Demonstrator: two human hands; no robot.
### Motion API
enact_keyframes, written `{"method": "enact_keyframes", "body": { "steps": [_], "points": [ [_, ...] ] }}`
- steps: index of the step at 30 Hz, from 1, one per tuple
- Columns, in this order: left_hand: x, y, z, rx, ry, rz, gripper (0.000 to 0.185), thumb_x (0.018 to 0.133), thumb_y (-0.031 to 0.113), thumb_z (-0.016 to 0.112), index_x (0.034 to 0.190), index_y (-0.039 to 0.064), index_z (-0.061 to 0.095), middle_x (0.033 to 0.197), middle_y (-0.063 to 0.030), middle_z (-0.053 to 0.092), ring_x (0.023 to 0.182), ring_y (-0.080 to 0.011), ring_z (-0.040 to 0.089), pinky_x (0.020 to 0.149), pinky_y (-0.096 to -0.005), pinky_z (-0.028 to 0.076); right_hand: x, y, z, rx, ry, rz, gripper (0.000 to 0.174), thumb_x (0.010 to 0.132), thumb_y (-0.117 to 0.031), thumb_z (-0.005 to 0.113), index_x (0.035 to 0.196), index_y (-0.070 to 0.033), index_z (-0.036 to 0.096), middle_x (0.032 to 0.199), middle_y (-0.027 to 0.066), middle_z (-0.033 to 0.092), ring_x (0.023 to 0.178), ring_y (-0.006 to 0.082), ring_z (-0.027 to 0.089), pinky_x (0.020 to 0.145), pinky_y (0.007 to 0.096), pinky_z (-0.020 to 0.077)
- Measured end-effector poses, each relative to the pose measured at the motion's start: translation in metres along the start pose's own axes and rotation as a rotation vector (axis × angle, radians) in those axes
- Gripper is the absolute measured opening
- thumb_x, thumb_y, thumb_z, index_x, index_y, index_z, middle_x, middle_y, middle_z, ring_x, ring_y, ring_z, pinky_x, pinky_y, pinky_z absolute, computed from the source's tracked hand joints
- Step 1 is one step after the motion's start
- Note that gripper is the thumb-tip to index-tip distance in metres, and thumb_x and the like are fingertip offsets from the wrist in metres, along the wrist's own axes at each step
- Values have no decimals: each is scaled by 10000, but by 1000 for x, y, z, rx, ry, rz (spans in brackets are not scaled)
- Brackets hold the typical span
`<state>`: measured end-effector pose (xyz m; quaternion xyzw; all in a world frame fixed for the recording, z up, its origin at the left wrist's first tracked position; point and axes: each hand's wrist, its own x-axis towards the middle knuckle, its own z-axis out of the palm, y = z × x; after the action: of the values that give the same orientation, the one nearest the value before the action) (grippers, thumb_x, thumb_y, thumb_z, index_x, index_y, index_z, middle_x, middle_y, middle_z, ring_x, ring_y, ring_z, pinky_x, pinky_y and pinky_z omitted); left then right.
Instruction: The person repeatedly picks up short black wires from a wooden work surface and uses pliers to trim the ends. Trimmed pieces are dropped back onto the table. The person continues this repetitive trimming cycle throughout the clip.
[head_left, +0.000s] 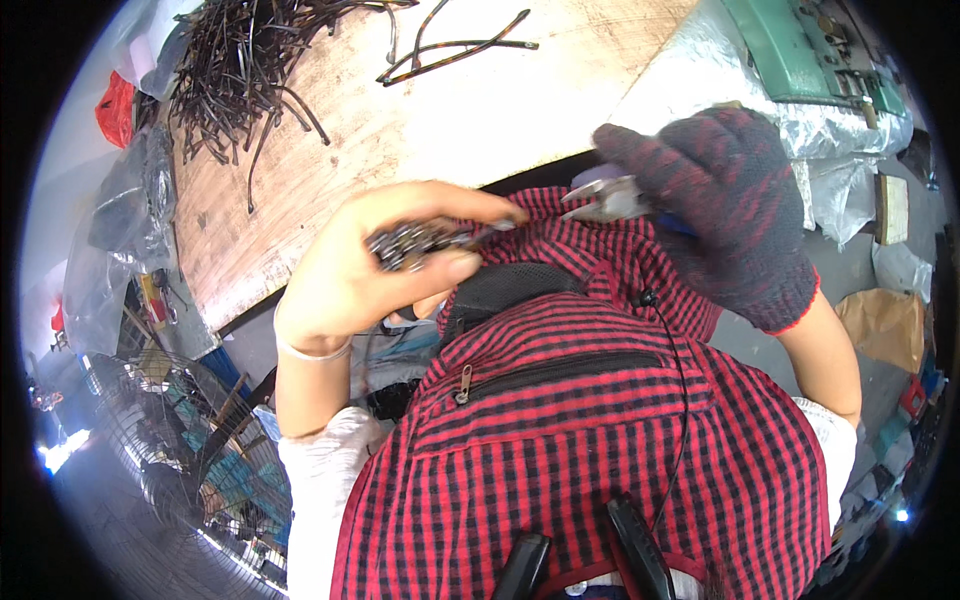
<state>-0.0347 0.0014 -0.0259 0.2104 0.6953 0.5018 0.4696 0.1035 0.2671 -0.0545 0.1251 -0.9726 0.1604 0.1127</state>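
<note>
My left hand (330, 277) is bare and curls around a bundle of dark, glossy eyeglass temples (409, 246), seen end-on. One temple (499, 227) sticks out past my thumb and forefinger towards the right. In a dark knitted glove with a red cuff, my right hand (727, 210) grips metal nippers (611, 201). Their jaws point left at the protruding temple, with a space between. Part of a blue handle shows under the glove; the rest is hidden. Both hands are over my lap, at the near edge of the wooden table (390, 142), and look blurred.
A tangled heap of tortoiseshell temples (232, 82) lies at the table's far left, with several loose ones (457, 56) beside it. A green machine (787, 52) stands far right. A wire-caged fan (187, 465) is low on the left. My checked apron (585, 435) covers my lap.
</note>
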Motion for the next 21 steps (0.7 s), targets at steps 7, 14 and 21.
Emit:
{"method": "enact_keyframes", "body": {
  "steps": [7,14,21],
  "points": [
    [-54,-113,-46,503,119,-162,238,874,22,719,1107,-17,686,978,-124,728,941,-200,699,846,-321,535,-40,12,14,183,43,291,684,701,2,754,1362,-134,642,1026,106,645,924,302,592,856,411,494],
    [-38,-114,-50,576,103,-102,278,790,106,788,1046,2,754,1054,-178,733,936,-321,696,836,-350,544,-62,13,15,939,-103,685,508,953,-122,633,1435,-1,526,1146,76,681,1024,174,643,937,329,501],
    [88,-33,-38,1362,700,653,90,849,149,741,884,69,764,760,-106,661,709,-278,670,664,-365,525,-71,18,32,1070,-8,815,305,979,-214,666,1205,-10,672,1054,95,717,976,171,664,865,318,534]
  ]
}}
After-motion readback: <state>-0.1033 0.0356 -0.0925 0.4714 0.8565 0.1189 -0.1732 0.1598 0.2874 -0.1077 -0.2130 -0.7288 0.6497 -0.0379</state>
